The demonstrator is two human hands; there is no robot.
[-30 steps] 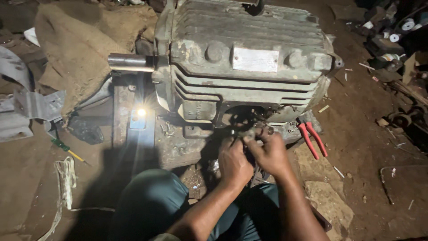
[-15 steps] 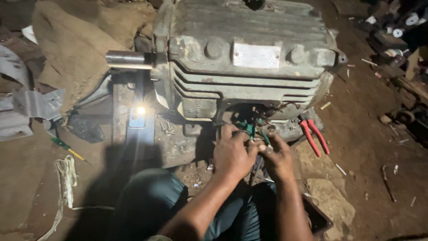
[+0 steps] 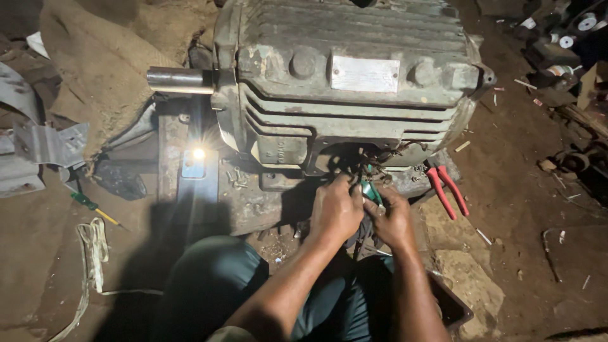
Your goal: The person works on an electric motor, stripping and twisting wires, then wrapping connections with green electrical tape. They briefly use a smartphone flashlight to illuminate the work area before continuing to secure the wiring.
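Big grey motor (image 3: 354, 82) lies on the floor, long axis left-right, shaft (image 3: 180, 80) pointing left. Left hand (image 3: 335, 212) and right hand (image 3: 394, 221) meet below its terminal opening, fingers curled tight on a green-handled tool (image 3: 371, 191). Red pliers (image 3: 446, 190) lie just right.

Red-handled pliers (image 3: 447, 190) lie on the ground right of the motor housing, a green-handled screwdriver (image 3: 90, 206) well off to the left. Burlap sacking (image 3: 101, 69) is heaped at upper left, bent grey sheet-metal pieces (image 3: 44, 144) below it. A white cord (image 3: 94, 253) trails over the dirt; a small lit lamp (image 3: 197, 154) glares on the metal base plate (image 3: 209, 190).
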